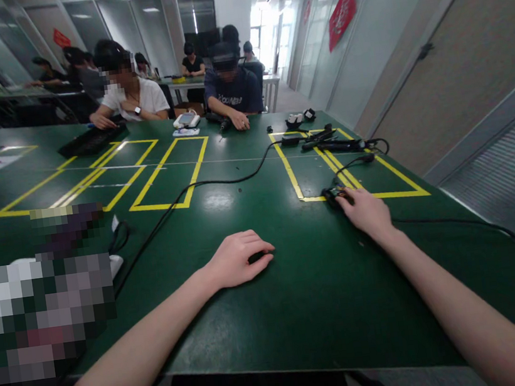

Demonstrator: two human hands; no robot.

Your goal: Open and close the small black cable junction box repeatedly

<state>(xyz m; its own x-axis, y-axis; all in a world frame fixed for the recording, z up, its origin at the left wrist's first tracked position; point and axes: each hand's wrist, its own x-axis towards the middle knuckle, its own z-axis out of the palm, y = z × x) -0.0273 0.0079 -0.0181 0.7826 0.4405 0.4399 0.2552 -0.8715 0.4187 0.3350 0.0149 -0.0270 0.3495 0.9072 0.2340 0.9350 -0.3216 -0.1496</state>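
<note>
My left hand (242,258) rests on the green table (302,314) near its middle. Its fingers are apart from the thumb, with nothing between them. Farther right, my right hand (365,209) has its fingers round a small black device (332,196) at the front edge of a yellow tape outline. The fingers partly cover the device. Just beyond it lies a short black cable with a plug (367,158). A black stick-like tool (339,145) lies across the tape farther back.
A long black cable (218,182) crosses the table. At the back are a white device (186,120), small white-and-black parts (294,120) and a black tray (92,140). Two people sit across the table, one hand (240,120) resting on it. Blurred items lie at left.
</note>
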